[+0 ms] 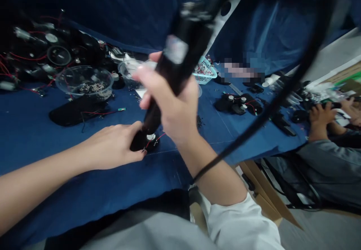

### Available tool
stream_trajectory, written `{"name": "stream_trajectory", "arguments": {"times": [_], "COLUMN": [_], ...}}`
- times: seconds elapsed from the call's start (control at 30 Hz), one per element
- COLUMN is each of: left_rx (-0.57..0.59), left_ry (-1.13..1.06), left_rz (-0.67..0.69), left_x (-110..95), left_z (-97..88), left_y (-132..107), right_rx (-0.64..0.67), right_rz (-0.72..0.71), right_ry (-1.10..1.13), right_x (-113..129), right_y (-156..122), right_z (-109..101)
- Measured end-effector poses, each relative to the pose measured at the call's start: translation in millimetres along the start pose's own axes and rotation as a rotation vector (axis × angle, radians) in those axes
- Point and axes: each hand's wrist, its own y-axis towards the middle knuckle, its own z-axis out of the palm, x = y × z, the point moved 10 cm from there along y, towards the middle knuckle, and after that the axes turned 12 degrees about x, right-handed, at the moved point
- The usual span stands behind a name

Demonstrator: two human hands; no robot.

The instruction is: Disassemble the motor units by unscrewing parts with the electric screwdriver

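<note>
My right hand (177,107) is wrapped round a black corded electric screwdriver (187,39), tilted with its lower end pointing down and left. The screwdriver's tip meets or hides part of a small black plastic housing (137,141) on the blue cloth; I cannot tell whether it touches a screw. My left hand (118,144) grips that housing between thumb and fingers. A round whitish motor end (151,137) with thin red wires shows on the housing. The screwdriver's upper part is blurred.
A clear bowl of screws (84,82) and a black shell with wires (76,110) lie left. Behind are a pile of black parts (42,50) and a light-blue basket (204,75). The black cable (270,110) loops across the right. A co-worker's hands (323,114) work at far right.
</note>
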Motion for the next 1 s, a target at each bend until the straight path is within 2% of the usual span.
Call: {"name": "stream_trajectory", "arguments": {"times": [0.07, 0.17, 0.27, 0.37, 0.43, 0.57, 0.67, 0.77, 0.9, 0.97, 1.0], "left_rx": [0.069, 0.07, 0.054, 0.009, -0.009, -0.121, -0.207, -0.256, -0.287, -0.286, -0.279], "left_ry": [0.131, 0.235, 0.275, 0.275, 0.149, -0.454, -0.765, -0.936, -1.058, -1.109, -1.118], "left_rz": [-0.018, -0.039, -0.035, -0.051, -0.011, 0.164, 0.198, 0.201, 0.152, 0.118, 0.092], "left_x": [-7.6, -23.3, -39.7, -39.4, -32.6, -18.2, -12.3, -14.2, -15.1, -15.4, -15.2], "left_z": [3.1, 3.1, 5.5, 3.4, 1.2, -15.2, -22.0, -20.2, -15.8, -14.3, -12.9], "left_y": [1.6, 6.3, 14.7, 22.9, 26.6, 23.4, 15.8, 8.8, 1.2, -1.9, -2.9], "right_rx": [-0.086, -0.178, -0.221, -0.232, -0.233, -0.195, -0.151, -0.06, 0.072, 0.217, 0.286], "right_rz": [-0.073, -0.136, -0.092, -0.037, 0.0, 0.158, 0.273, 0.407, 0.578, 0.593, 0.545], "right_ry": [0.008, 0.031, 0.101, 0.212, 0.279, 0.427, 0.488, 0.469, 0.401, 0.322, 0.255], "right_x": [26.9, 51.7, 48.6, 33.4, 22.1, -10.6, -35.1, -52.6, -60.3, -56.0, -50.2], "right_y": [-11.6, -37.0, -65.3, -91.0, -106.5, -134.1, -148.8, -157.2, -165.0, -160.9, -154.4], "right_z": [-19.0, -42.1, -55.7, -59.6, -57.9, -42.9, -28.8, -13.5, 1.8, 11.8, 14.9]}}
